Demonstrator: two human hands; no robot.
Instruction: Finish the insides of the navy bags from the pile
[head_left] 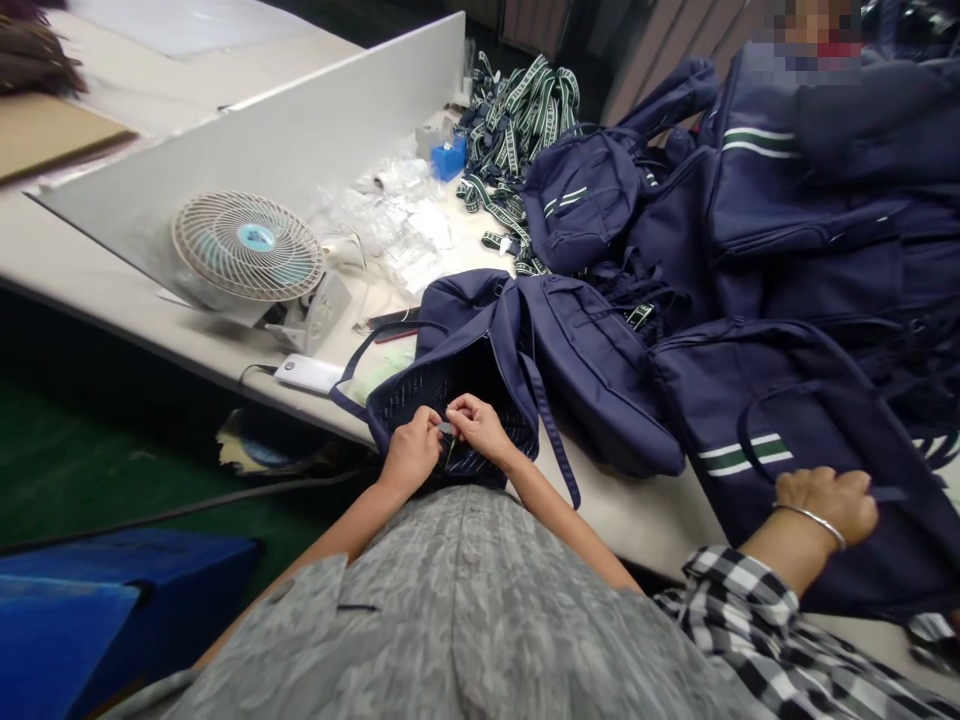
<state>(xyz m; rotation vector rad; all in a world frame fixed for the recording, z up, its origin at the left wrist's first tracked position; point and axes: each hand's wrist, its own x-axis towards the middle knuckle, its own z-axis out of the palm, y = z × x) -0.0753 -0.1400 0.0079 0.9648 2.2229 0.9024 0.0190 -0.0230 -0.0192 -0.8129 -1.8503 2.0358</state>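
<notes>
A navy blue bag (pixel 480 345) stands with its mouth open toward me at the table's near edge, its dark printed lining showing. Over this opening, my left hand (pixel 412 450) is closed in a pinch on a small pale strip (pixel 445 428), whose kind I cannot make out. My right hand (pixel 478 425) pinches at the same strip from the other side, fingertips close to those of the left. One loose strap (pixel 551 430) of the bag hangs to the right of my right forearm. The bag's depth lies in shadow.
At left stand a fan (pixel 251 245) and a white power bank-like box (pixel 309 373). Behind are clear plastic bags (pixel 405 215), a blue tape dispenser (pixel 448 158) and printed straps (pixel 517 120). More navy bags (pixel 795 210) pile up rightward; a co-worker's hand (pixel 825 505) is at one.
</notes>
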